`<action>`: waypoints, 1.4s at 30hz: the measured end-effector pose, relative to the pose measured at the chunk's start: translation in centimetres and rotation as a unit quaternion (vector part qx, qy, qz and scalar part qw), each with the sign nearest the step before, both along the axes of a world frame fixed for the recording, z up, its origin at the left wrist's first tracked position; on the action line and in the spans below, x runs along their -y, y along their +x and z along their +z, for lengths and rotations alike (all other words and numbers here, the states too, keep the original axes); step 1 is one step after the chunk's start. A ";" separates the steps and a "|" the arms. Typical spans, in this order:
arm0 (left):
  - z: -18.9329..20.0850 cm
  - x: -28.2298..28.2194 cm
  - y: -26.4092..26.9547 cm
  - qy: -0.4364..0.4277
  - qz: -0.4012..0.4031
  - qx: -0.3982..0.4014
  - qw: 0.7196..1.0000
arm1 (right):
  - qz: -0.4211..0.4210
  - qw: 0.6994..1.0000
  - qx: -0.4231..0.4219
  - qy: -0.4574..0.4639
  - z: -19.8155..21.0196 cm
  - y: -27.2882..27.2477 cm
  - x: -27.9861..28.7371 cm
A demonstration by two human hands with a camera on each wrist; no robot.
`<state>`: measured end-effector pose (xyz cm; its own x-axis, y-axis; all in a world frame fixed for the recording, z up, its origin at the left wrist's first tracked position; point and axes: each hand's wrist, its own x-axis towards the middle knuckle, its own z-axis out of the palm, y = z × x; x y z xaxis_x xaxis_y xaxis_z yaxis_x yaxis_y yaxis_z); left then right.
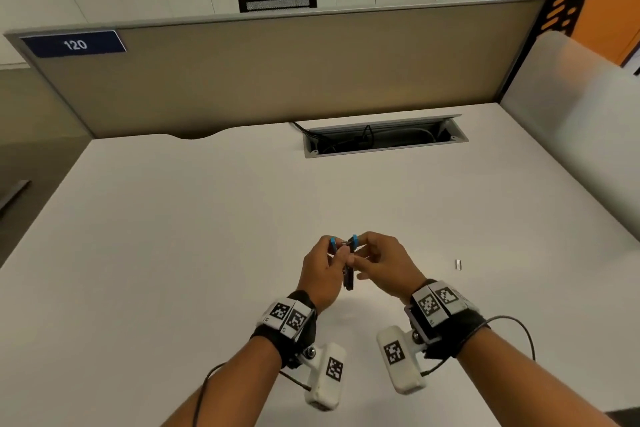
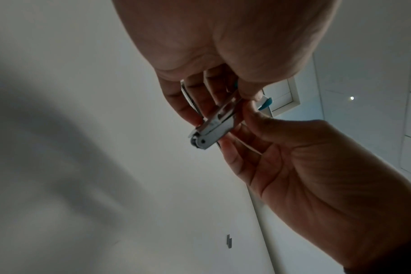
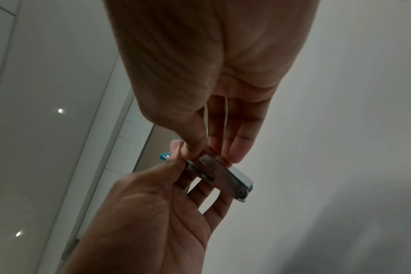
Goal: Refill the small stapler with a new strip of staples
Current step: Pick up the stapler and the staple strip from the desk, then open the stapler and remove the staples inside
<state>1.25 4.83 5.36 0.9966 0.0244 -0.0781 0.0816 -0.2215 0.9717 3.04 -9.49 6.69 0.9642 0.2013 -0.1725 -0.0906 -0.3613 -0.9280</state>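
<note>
We see the white desk (image 1: 173, 253) from the head view, with the grey partition (image 1: 277, 73) behind it bearing a blue "120" label (image 1: 74, 44), and an open cable tray (image 1: 384, 137) set into the desktop. Only this view shows those; the wrist views look up from below at ceiling and wall instead. Both wrists carry marker-covered camera mounts.

Our left hand (image 1: 323, 274) and right hand (image 1: 384, 265) meet above the near middle of the desk, clear of the surface, and hold the small stapler (image 1: 348, 274) between them. From the head we make out a dark body and two blue ends spread apart at the top, so it is hinged open. The left wrist view adds the metal hinge end (image 2: 203, 138) pointing down, and the stapler (image 2: 219, 118) lying across the left fingers (image 2: 190, 103), which curl round it while the thumb presses near its upper part. The right wrist view shows the stapler (image 3: 223, 174) with the right thumb and forefinger pinching its upper end, the other right fingers (image 3: 235, 140) straight and close together behind it.

A short strip of staples (image 1: 458, 264) lies on the desk to the right of the hands, well apart from them; the left wrist view shows it (image 2: 228, 241) too
</note>
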 end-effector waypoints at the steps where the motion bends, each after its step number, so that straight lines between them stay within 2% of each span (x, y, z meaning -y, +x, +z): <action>1: 0.0 0.0 0.1 0.003 0.005 0.004 1.000 | 0.003 1.000 -0.006 0.012 0.1 0.1 -0.1; 11: 0.2 2.1 0.0 0.071 -0.002 0.069 0.995 | 0.024 0.997 -0.020 0.073 0.7 0.5 1.4; 15: 0.5 4.4 0.2 0.081 0.016 0.058 0.995 | 0.022 0.998 -0.008 0.065 1.1 0.7 3.2; 27: 1.7 9.3 0.9 0.042 0.077 0.015 0.996 | 0.004 0.998 0.048 0.046 1.7 1.4 5.7; 31: 2.2 8.7 1.2 0.018 0.179 -0.024 0.983 | -0.038 0.994 0.020 0.104 1.8 1.6 6.6; 33: 2.5 8.2 1.4 -0.018 0.181 -0.032 0.983 | -0.052 0.990 0.007 0.133 1.7 1.8 7.3; 35: 3.1 7.9 1.3 -0.103 0.193 -0.034 0.975 | -0.053 0.985 -0.007 0.167 1.8 2.3 8.0; 38: 3.5 7.0 1.6 -0.236 0.233 -0.044 0.942 | -0.058 0.975 -0.033 0.213 1.8 2.7 9.0; 42: 3.8 5.7 1.5 -0.357 0.255 -0.046 0.898 | -0.029 0.979 -0.050 0.194 1.1 2.9 10.0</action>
<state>2.70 -0.85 9.13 0.8589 0.3868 -0.3356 0.0821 0.5429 0.8358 5.95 -19.50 7.74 0.9583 0.2159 -0.1874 -0.1973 0.0250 -0.9800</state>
